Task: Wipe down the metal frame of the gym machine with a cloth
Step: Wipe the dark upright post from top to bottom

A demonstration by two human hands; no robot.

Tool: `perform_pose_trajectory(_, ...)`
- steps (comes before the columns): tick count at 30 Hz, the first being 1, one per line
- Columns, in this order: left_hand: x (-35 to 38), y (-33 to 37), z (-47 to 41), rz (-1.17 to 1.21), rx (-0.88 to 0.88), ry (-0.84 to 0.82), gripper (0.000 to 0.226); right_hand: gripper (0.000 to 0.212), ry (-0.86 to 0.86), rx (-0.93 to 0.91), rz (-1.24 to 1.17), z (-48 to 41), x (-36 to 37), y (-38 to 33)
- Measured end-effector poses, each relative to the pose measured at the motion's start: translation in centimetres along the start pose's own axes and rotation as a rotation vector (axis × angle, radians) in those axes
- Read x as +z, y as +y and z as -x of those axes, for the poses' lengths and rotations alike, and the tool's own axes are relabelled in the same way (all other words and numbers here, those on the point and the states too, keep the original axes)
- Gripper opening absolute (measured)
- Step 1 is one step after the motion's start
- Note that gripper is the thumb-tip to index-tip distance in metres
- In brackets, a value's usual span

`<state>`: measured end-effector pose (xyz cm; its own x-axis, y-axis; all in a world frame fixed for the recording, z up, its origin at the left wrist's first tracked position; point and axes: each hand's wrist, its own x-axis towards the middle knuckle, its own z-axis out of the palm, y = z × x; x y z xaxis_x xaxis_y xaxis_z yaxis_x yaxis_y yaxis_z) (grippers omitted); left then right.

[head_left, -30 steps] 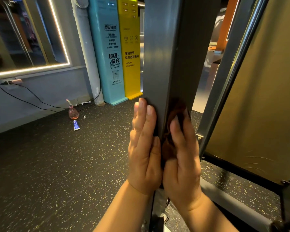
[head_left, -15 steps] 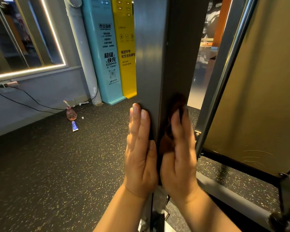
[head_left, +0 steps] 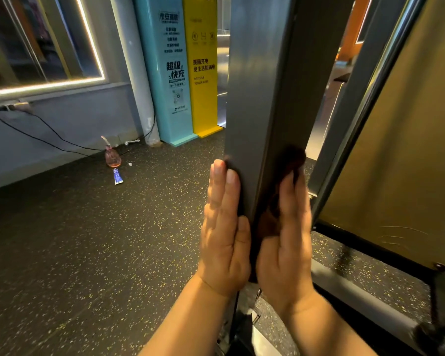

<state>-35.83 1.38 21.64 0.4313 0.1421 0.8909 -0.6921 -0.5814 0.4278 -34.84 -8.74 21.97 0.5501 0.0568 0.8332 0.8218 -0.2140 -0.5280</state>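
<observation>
Both hands have slid a little lower on the post over the past second, their flat pose unchanged. My left hand (head_left: 225, 240) lies against the left face of the metal frame (head_left: 254, 86), fingers (head_left: 221, 181) straight, together and pointing up. My right hand (head_left: 285, 247) mirrors it on the right face, fingers just as straight. Neither curls round anything; they press the dark brown cloth (head_left: 267, 222) flat to the steel. The cloth wraps round the post's near corner, sandwiched under both palms, and its blurred top edge shows just above my right fingertips. It lies lengthwise up the post, and the post itself stands upright, running out of the top of view. Just right of it a slimmer frame bar (head_left: 342, 155) leans, edging a tan panel (head_left: 409, 150). Farther off on the speckled floor (head_left: 88, 240) lies a blue tube (head_left: 118, 176), with a pink bottle (head_left: 111, 156) just beyond it. Against the far wall stand a teal kiosk (head_left: 170, 73) and a yellow kiosk (head_left: 203, 73).
</observation>
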Motion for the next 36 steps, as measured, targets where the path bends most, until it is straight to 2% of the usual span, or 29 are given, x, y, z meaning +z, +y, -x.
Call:
perform_pose_trajectory(3, 0.2, 0.0, -0.1, -0.01, 0.024, 0.015, 0.056, 0.067, 0.024, -0.058, -0.009, -3.1, -0.7, -1.4)
perform_pose_trajectory(6, 0.2, 0.0, -0.1, -0.002, 0.037, 0.026, 0.055, 0.062, 0.001, -0.054, -0.056, -0.4, 0.2, 0.8)
perform_pose_trajectory(7, 0.2, -0.1, 0.0, 0.003, 0.039, 0.028, 0.055, 0.057, -0.004, -0.019, -0.069, 1.8, 0.8, 1.9)
perform_pose_trajectory(8, 0.2, -0.3, 0.2, 0.004, 0.039, 0.029, 0.055, 0.056, 0.02, 0.103, -0.096, 3.6, 1.2, 2.4)
perform_pose_trajectory(9, 0.2, -0.4, 0.5, -0.001, 0.033, 0.025, 0.056, 0.064, 0.005, 0.222, -0.072, 5.9, 1.4, 3.4)
perform_pose_trajectory(11, 0.2, -0.8, 1.2, -0.016, 0.008, 0.011, 0.057, 0.084, -0.08, 0.208, 0.036, 8.5, 1.7, 3.7)
perform_pose_trajectory(12, 0.2, -0.9, 1.7, -0.019, -0.012, 0.005, 0.057, 0.081, -0.091, 0.227, 0.118, 9.0, 1.7, 3.9)
perform_pose_trajectory(14, 0.3, -0.9, 2.5, -0.024, -0.052, 0.0, 0.057, 0.057, -0.063, 0.166, 0.178, 6.8, 1.5, 2.6)
perform_pose_trajectory(15, 0.3, -1.0, 2.6, -0.026, -0.063, -0.005, 0.057, 0.053, -0.024, 0.154, 0.123, 5.0, 1.3, 1.4)
perform_pose_trajectory(17, 0.2, -1.2, 2.6, -0.022, -0.045, -0.023, 0.057, 0.064, -0.032, 0.008, 0.053, 1.6, 0.4, 0.1)
perform_pose_trajectory(19, -0.1, -1.7, 2.4, -0.022, -0.002, -0.05, 0.057, 0.072, -0.114, 0.066, -0.162, -0.7, -0.6, 0.6)
perform_pose_trajectory(21, -0.4, -2.3, 2.5, -0.03, 0.028, -0.086, 0.057, 0.078, -0.119, 0.074, -0.186, -2.6, -1.1, 0.8)
perform_pose_trajectory(25, -0.9, -2.8, 3.0, -0.052, 0.014, -0.12, 0.058, 0.077, -0.068, 0.13, -0.055, 1.2, 0.0, 2.9)
perform_pose_trajectory(27, -0.8, -2.9, 3.4, -0.06, 0.018, -0.122, 0.058, 0.069, -0.054, 0.136, -0.03, 3.7, 0.7, 3.4)
perform_pose_trajectory(29, -0.7, -3.0, 3.6, -0.06, 0.011, -0.121, 0.058, 0.058, 0.012, 0.209, 0.074, 5.7, 1.0, 3.1)
perform_pose_trajectory(30, -0.7, -3.0, 3.7, -0.057, 0.004, -0.117, 0.058, 0.051, 0.009, 0.307, 0.067, 6.8, 1.1, 2.8)
perform_pose_trajectory(33, -0.5, -2.7, 3.7, -0.048, -0.016, -0.107, 0.058, 0.045, -0.084, 0.282, 0.093, 8.7, 1.3, 2.2)
perform_pose_trajectory(35, -0.3, -2.2, 3.5, -0.029, -0.048, -0.106, 0.061, 0.046, -0.039, 0.245, 0.17, 7.3, 1.4, 2.0)
perform_pose_trajectory(36, -0.3, -2.0, 3.3, -0.026, -0.058, -0.105, 0.061, 0.048, 0.035, 0.211, 0.213, 6.2, 1.4, 1.8)
